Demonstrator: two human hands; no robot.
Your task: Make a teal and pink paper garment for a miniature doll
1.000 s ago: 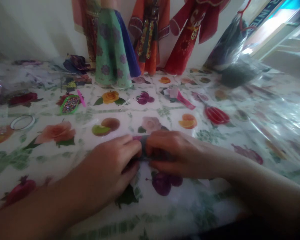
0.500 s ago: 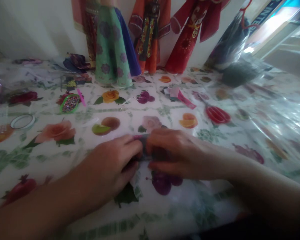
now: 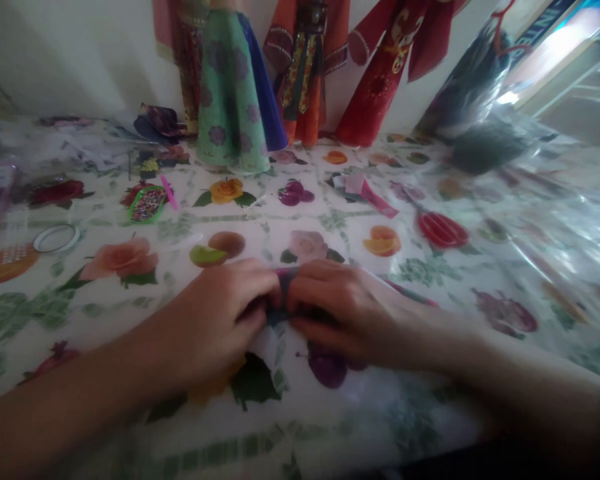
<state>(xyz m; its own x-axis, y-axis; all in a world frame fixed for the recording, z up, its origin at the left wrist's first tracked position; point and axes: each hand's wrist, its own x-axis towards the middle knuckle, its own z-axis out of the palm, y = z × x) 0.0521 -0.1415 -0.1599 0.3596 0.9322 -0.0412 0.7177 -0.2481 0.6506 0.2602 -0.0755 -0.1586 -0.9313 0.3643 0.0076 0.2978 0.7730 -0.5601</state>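
Observation:
A dark grey strip of material (image 3: 279, 312) with a pinkish-red edge lies low over the table, gripped from both sides. My left hand (image 3: 235, 303) has its fingers closed on the strip's left part. From the right, my right hand (image 3: 335, 303) pinches the same strip, its fingertips almost touching those of my left hand. A thin grey and red end shows beyond my right wrist. The palms and most of the strip are hidden under the fingers.
The tablecloth (image 3: 260, 433) has fruit and flower prints. Dressed figures stand behind, one in a green skirt (image 3: 227, 100). Nearby are a green tray of beads (image 3: 147, 203), a pink stick (image 3: 169, 192), a tape ring (image 3: 56, 238), a red slotted piece (image 3: 443, 230) and clear plastic (image 3: 570, 220).
My left hand has shifted slightly up, and the fingertips of both hands are closer together. A grey and red end now shows past my right wrist. The view has shifted slightly.

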